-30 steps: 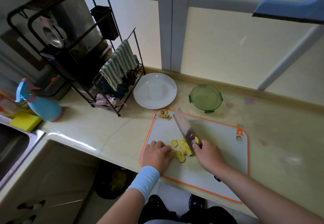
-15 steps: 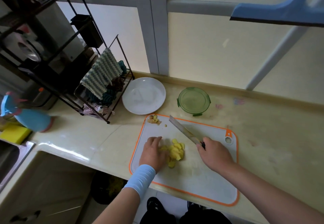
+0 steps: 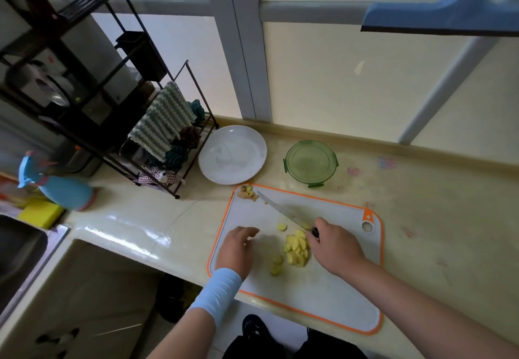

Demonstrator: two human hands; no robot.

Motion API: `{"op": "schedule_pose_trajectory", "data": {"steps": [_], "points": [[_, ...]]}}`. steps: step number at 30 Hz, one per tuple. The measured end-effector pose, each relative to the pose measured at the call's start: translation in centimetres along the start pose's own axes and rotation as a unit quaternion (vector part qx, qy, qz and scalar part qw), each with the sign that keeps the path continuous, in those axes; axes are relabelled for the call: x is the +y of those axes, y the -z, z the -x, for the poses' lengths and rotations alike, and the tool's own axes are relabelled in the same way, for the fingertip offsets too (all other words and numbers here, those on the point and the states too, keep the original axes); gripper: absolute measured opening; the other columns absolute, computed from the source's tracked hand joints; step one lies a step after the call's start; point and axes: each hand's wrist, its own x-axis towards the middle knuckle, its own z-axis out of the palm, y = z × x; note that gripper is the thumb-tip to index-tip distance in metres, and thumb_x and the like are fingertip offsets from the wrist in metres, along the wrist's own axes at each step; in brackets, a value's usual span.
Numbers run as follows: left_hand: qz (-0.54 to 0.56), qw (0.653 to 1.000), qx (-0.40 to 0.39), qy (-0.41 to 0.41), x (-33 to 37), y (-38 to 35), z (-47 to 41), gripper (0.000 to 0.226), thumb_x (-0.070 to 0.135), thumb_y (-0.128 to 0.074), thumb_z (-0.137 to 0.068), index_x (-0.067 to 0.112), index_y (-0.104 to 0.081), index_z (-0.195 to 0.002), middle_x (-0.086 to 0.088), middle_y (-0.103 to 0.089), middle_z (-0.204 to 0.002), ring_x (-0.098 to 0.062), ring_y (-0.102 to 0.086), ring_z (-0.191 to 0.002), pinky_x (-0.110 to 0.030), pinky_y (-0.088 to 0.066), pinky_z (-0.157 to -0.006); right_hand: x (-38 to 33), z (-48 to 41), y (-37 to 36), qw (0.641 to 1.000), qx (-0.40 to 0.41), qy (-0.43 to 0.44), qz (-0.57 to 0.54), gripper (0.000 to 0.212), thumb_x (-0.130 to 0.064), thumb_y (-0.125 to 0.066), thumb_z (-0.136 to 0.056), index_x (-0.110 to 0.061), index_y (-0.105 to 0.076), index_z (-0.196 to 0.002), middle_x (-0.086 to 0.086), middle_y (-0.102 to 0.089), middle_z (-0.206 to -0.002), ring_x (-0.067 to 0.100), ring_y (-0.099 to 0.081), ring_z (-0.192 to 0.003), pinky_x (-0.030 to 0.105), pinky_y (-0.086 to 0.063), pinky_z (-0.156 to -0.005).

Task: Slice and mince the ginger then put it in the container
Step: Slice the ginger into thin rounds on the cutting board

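White board [image 3: 331, 297] at edge of counter [image 3: 438, 218]; green container [image 3: 311, 163] beyond it, lid seemingly on. The right hand [image 3: 337, 249] grips the knife [image 3: 284, 210], handle mostly hidden; the left hand [image 3: 237, 249], blurred, fingers loose, holds nothing. Yellow ginger slices [image 3: 297, 249] heaped between the hands: probably light, stiff, damp; pinch flat or scoop on blade.

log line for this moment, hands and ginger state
ginger slices: piled on cutting board, not minced | right hand: grips knife | left hand: empty, beside slices | container: beyond board, lid on
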Motion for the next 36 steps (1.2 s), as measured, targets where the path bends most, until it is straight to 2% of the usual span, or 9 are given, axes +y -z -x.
{"op": "schedule_pose_trajectory", "data": {"steps": [2,6,12,19,22,25,29,33,36], "points": [[-0.026,0.999,0.006,0.039,-2.6,1.8,0.4,0.03,0.015,-0.054,-0.091,0.032,-0.067,-0.113,0.012,-0.057,-0.109,-0.015,-0.058,-0.104,-0.031,-0.049,-0.091,-1.8,-0.3,-0.5,1.0,-0.013,0.01,-0.018,0.025,-0.041,-0.043,-0.097,-0.018,-0.041,-0.087,0.004,-0.06,-0.08,0.03,-0.06,-0.079,0.034,-0.037,-0.056],[-0.084,0.992,-0.052,0.082,-4.9,3.2,1.4,0.026,0.045,-0.059,-0.085,0.038,-0.066,-0.109,0.013,-0.053,-0.113,-0.01,-0.052,-0.11,-0.031,-0.047,-0.096,-5.7,-0.5,-2.3,0.997,-0.044,0.001,-0.07,0.025,-0.039,-0.045,-0.096,-0.016,-0.046,-0.085,0.007,-0.064,-0.086,0.03,-0.059,-0.08,0.034,-0.039,-0.06],[-0.123,0.989,-0.052,0.056,-6.0,2.6,1.0,0.023,0.05,-0.057,-0.089,0.037,-0.069,-0.104,0.011,-0.06,-0.106,-0.012,-0.053,-0.109,-0.028,-0.049,-0.084,-8.4,0.3,-4.7,0.992,-0.059,-0.039,-0.1,0.026,-0.039,-0.046,-0.097,-0.017,-0.049,-0.083,0.007,-0.064,-0.09,0.03,-0.06,-0.086,0.035,-0.046,-0.068],[-0.069,0.997,-0.014,-0.022,-7.2,2.0,0.8,0.021,0.038,-0.063,-0.087,0.031,-0.067,-0.106,0.01,-0.058,-0.107,-0.012,-0.054,-0.107,-0.027,-0.048,-0.082,-9.7,2.4,-7.0,0.985,-0.055,-0.104,-0.127,0.024,-0.033,-0.049,-0.096,-0.016,-0.049,-0.08,0.006,-0.058,-0.079,0.028,-0.055,-0.079,0.031,-0.033,-0.062],[-0.069,0.994,0.005,-0.088,-8.0,1.7,0.4,0.028,0.044,-0.064,-0.088,0.034,-0.068,-0.114,0.01,-0.06,-0.11,-0.012,-0.055,-0.105,-0.03,-0.051,-0.081,-9.8,2.7,-7.7,0.973,-0.037,-0.145,-0.176,0.027,-0.029,-0.051,-0.093,-0.016,-0.047,-0.071,0.003,-0.053,-0.067,0.026,-0.05,-0.068,0.031,-0.03,-0.058],[-0.072,0.99,0.008,-0.118,-7.8,1.3,-0.1,0.02,0.041,-0.067,-0.086,0.035,-0.072,-0.104,0.008,-0.063,-0.103,-0.018,-0.057,-0.101,-0.034,-0.054,-0.073,-9.9,3.1,-8.2,0.958,-0.02,-0.18,-0.224,0.03,-0.027,-0.051,-0.093,-0.015,-0.046,-0.067,0.001,-0.052,-0.062,0.02,-0.048,-0.059,0.032,-0.03,-0.052],[-0.055,0.985,0.041,-0.156,-8.5,0.2,-0.1,0.013,0.033,-0.074,-0.082,0.029,-0.075,-0.094,0.006,-0.065,-0.092,-0.022,-0.059,-0.088,-0.032,-0.055,-0.069,-9.8,4.0,-9.3,0.944,-0.002,-0.209,-0.255,0.028,-0.03,-0.053,-0.094,-0.012,-0.05,-0.072,0.001,-0.054,-0.065,0.024,-0.05,-0.067,0.033,-0.029,-0.058],[-0.039,0.96,0.119,-0.25,-10.4,-0.4,1.1,0.02,0.024,-0.064,-0.088,0.019,-0.07,-0.106,0.001,-0.063,-0.102,-0.021,-0.055,-0.089,-0.03,-0.049,-0.081,-9.8,4.8,-10.9,0.928,0.009,-0.215,-0.303,0.034,-0.031,-0.059,-0.091,-0.013,-0.046,-0.066,-0.001,-0.049,-0.056,0.016,-0.044,-0.056,0.035,-0.033,-0.056],[-0.093,0.94,0.109,-0.31,-11.5,-0.7,2.1,0.032,0.024,-0.056,-0.091,0.014,-0.067,-0.119,0.0,-0.063,-0.123,-0.026,-0.057,-0.107,-0.037,-0.047,-0.092,-9.7,5.0,-12.2,0.917,0.006,-0.217,-0.336,0.033,-0.04,-0.057,-0.085,-0.015,-0.049,-0.066,0.003,-0.055,-0.056,0.019,-0.049,-0.053,0.035,-0.041,-0.054]]}}
